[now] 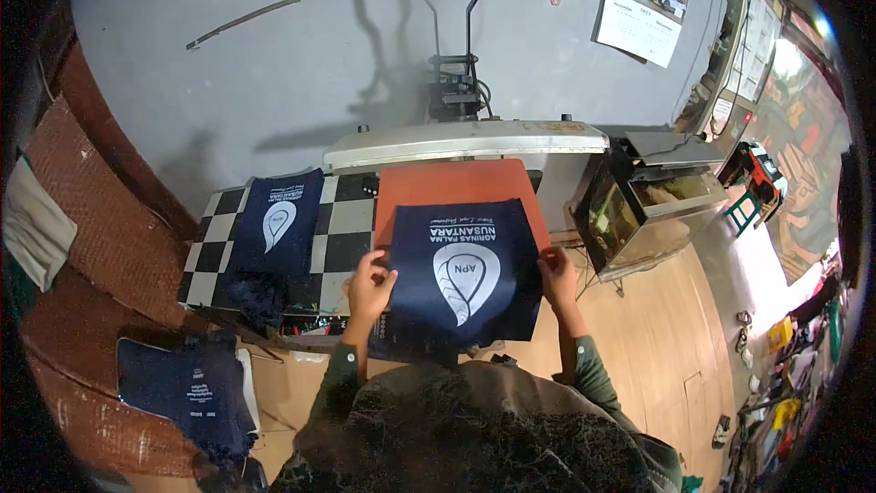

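Observation:
A navy cloth panel (465,297) with a white leaf-shaped print and lettering lies over the orange pad (447,184) of a heat press. From my side the lettering reads upside down. The panel's near part hangs past the pad toward my body. My left hand (370,285) pinches its left edge, thumb and fingers closed together. At the opposite edge my right hand (558,281) is closed on the cloth at about the same height. Behind the pad, the long pale upper plate (465,142) of the press stands clear of the cloth.
Left of the pad, a similar printed navy cloth (278,224) lies on a black-and-white checkered table (205,256). More dark printed cloth (187,388) rests on a seat at lower left. A glass tank (639,219) stands at right; a calendar (643,5) hangs on the wall.

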Tool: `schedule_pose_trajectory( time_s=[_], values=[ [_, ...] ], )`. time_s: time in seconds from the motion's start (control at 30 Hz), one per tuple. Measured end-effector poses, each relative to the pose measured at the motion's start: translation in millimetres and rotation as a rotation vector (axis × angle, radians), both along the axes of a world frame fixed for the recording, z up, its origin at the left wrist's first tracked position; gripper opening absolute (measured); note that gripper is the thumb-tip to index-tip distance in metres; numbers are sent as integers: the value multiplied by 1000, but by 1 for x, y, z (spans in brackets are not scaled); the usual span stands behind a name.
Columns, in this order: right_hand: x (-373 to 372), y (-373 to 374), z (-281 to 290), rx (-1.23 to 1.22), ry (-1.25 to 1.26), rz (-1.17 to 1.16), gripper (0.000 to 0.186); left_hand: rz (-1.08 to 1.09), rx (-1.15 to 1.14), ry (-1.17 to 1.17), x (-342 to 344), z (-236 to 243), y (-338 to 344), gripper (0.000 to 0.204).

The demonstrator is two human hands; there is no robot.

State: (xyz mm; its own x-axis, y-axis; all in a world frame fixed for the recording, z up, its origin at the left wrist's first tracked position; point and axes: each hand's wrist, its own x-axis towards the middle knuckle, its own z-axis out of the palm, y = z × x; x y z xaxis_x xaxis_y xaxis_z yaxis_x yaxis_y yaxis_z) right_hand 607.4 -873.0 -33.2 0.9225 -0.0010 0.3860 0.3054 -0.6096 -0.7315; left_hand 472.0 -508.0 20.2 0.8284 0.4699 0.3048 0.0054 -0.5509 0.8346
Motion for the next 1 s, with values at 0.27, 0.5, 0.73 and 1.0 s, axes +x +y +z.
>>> schedule_pose_trajectory(
  time_s=[0.27, 0.5, 0.73, 1.0],
  values=[
    [44, 24, 7, 91, 140, 15, 23, 83, 262, 160, 46, -7, 15, 41],
    [-10, 10, 10, -37, -124, -122, 13, 192, 513, 17, 4, -15, -2, 23],
    [-73, -12, 28, -281, -191, -91, 12, 140, 515, 144, -53, -4, -12, 18],
    [-87, 17, 20, -258, -174, -173, 26, 129, 430, 98, -61, -4, -25, 21]
  ],
)
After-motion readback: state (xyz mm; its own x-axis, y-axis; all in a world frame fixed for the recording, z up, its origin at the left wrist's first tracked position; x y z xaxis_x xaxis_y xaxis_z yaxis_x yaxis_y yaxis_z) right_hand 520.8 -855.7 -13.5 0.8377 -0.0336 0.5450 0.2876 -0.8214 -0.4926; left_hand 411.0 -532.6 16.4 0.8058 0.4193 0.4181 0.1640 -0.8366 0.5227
